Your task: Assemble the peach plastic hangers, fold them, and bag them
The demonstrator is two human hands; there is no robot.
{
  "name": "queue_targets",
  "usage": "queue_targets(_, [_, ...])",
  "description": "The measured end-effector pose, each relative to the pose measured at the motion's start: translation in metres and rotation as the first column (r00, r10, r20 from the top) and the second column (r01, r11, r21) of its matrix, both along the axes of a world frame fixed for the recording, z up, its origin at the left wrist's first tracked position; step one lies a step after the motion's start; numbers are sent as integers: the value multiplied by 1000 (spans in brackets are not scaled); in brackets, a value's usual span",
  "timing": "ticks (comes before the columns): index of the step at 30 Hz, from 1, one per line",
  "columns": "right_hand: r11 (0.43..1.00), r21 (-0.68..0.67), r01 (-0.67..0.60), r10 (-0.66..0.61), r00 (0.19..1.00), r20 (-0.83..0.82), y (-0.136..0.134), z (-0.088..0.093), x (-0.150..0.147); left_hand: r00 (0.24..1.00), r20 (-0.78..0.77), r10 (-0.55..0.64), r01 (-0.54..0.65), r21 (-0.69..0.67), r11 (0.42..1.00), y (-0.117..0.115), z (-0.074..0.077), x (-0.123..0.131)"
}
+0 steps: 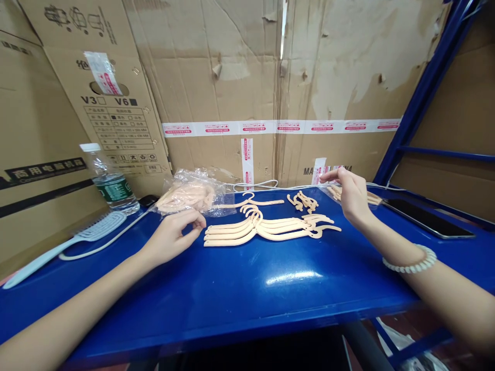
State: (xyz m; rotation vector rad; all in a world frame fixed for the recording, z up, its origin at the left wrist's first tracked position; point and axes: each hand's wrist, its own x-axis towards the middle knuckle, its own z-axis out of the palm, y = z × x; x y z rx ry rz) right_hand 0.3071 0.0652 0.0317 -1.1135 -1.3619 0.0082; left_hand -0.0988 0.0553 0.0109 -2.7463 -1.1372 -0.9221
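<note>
Several pale wooden-coloured hangers (232, 234) lie in an overlapping row on the blue table, hooks pointing away from me. Curved hook-like pieces (325, 228) sit at their right ends. Just beside the row's left ends is my left hand (178, 234), its fingers loosely curled with a gap to the thumb and nothing visible in them. My right hand (350, 193) is raised at the back right, fingers stretched leftward, with nothing visible in it. Behind it, partly hidden, lies a clear bag of pale strips (373, 198). Another single hanger (266, 203) lies behind the row.
A pile of small pale pieces (303, 201) lies behind the row. At the back left are a stuffed clear plastic bag (189, 193), a water bottle (112, 185) and a hairbrush (96, 229). A phone (425, 217) lies right. Cardboard (224, 93) walls the back.
</note>
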Motion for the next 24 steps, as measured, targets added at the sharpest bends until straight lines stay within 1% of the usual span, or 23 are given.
queue_targets(10, [1000, 6, -25, 25, 1000, 11, -1, -2, -2, 1000, -11, 3, -3, -21, 1000, -1, 1, 0])
queue_targets(16, [998, 57, -39, 41, 999, -26, 3, -5, -1, 1000, -1, -4, 4, -9, 1000, 1, -1, -1])
queue_targets(24, [995, 37, -93, 94, 995, -39, 3, -7, -4, 1000, -3, 31, -31, -13, 999, 0, -1, 1])
